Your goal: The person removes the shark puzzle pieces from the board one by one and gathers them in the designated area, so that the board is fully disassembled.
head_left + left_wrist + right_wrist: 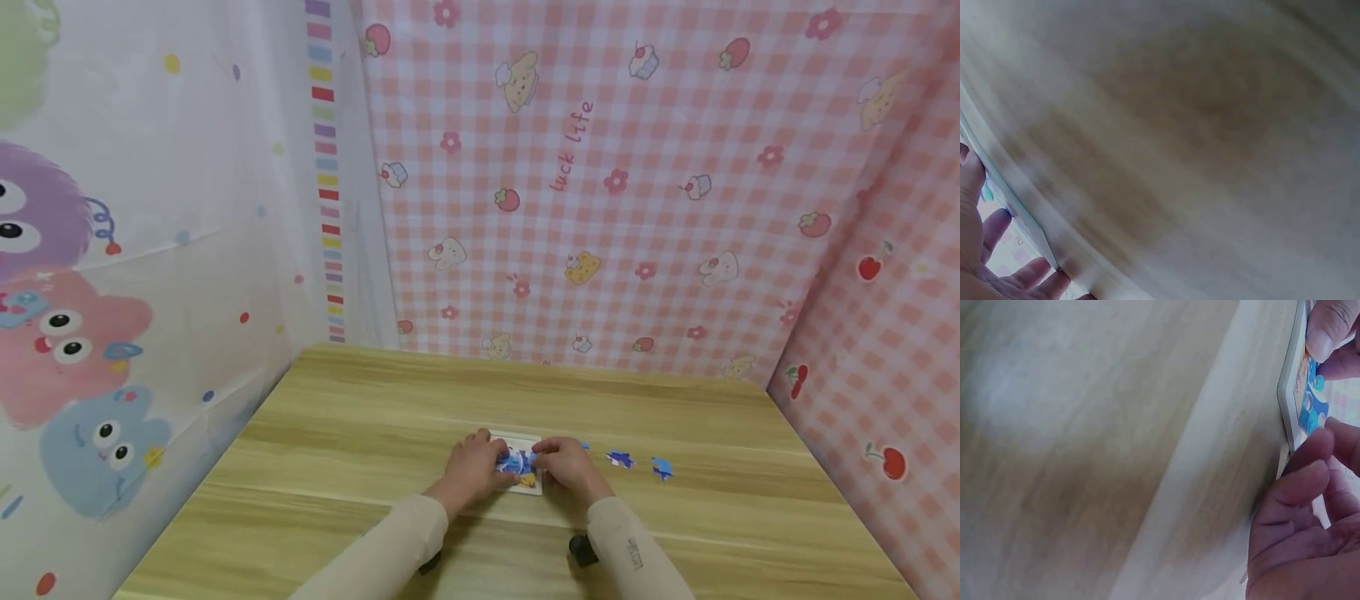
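Note:
A small puzzle tray (517,489) with a pale rim lies on the table, its blue and yellow picture partly covered by the hands. At its left side, my left hand (472,468) holds the tray, thumb toward the near side and fingers spread over the rim. In the right wrist view the left thumb (1320,344) presses on the picture. My right hand (567,462), fingers bent, pinches a blue puzzle piece (1315,415) at the tray's right side. How far that piece sits in the picture is hidden by the fingertips.
Right of the tray lie loose puzzle pieces: a dark blue and white one (621,459), a lighter blue one (662,467), and another (584,447) partly behind the right hand. Patterned cloths (600,208) hang around the wooden table (337,417).

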A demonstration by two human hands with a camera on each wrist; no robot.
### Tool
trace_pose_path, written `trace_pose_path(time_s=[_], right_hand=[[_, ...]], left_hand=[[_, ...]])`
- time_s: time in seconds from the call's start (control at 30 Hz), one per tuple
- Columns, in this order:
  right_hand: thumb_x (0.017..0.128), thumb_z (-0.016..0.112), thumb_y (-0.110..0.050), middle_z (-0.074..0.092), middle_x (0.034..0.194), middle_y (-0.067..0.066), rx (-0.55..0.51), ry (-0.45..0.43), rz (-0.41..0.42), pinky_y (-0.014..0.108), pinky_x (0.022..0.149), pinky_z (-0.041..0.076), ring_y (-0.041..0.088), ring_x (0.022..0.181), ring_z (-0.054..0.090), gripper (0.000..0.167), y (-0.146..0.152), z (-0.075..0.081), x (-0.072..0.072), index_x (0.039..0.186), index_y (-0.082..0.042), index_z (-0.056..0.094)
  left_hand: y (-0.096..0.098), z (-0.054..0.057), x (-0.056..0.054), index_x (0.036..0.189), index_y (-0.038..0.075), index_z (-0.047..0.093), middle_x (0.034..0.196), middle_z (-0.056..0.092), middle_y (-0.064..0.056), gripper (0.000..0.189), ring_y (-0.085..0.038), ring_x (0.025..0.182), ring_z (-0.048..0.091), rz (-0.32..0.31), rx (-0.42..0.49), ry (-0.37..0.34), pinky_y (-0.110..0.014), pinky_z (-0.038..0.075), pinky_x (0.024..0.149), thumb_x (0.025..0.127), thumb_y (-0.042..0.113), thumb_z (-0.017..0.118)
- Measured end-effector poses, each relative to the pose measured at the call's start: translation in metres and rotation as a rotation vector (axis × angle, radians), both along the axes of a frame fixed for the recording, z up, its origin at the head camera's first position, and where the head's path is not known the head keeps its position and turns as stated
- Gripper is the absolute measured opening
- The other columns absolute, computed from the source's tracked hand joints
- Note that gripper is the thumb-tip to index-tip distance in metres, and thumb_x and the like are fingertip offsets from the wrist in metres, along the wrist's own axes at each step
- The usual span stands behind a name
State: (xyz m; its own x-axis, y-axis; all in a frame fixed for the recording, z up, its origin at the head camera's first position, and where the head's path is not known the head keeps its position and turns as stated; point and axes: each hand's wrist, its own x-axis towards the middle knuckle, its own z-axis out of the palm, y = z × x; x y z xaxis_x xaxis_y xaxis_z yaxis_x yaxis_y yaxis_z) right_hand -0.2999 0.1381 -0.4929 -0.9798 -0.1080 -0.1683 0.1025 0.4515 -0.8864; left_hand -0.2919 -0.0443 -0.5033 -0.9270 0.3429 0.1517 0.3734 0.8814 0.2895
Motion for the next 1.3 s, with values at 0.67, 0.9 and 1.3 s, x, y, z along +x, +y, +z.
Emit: trace_pose_path(time_s=[0.67, 0.9, 1.3], right_hand=[[0.080, 0.072, 0.010, 0.059, 0.082, 0.005, -0.039, 0.136, 0.038, 0.024, 0.052, 0.045, 0.013, 0.063, 0.053, 0.028, -0.001, -0.010, -0.002, 0.107, 0.004, 0.068], [0.080, 0.074, 0.008, 0.060, 0.087, 0.006, 0.014, 0.130, 0.042, 0.026, 0.060, 0.048, 0.016, 0.074, 0.054, 0.029, -0.001, -0.012, 0.000, 0.108, 0.001, 0.069], [0.079, 0.073, 0.010, 0.061, 0.085, 0.006, -0.003, 0.158, 0.008, 0.026, 0.060, 0.048, 0.015, 0.072, 0.055, 0.032, 0.002, -0.014, -0.002, 0.109, 0.002, 0.069]], left_hand=[[0.000, 0.005, 0.001, 0.107, 0.011, 0.068, 0.100, 0.055, -0.006, 0.041, -0.025, 0.095, 0.055, -0.002, 0.034, -0.019, -0.045, 0.045, 0.085, 0.083, 0.043, 0.079], [-0.001, 0.004, 0.004, 0.105, 0.011, 0.068, 0.099, 0.055, -0.006, 0.040, -0.026, 0.093, 0.055, -0.006, 0.058, -0.019, -0.046, 0.045, 0.084, 0.082, 0.041, 0.080], [-0.001, 0.006, 0.004, 0.106, 0.010, 0.068, 0.099, 0.055, -0.006, 0.040, -0.024, 0.090, 0.054, -0.024, 0.078, -0.008, -0.045, 0.045, 0.083, 0.082, 0.040, 0.080]])
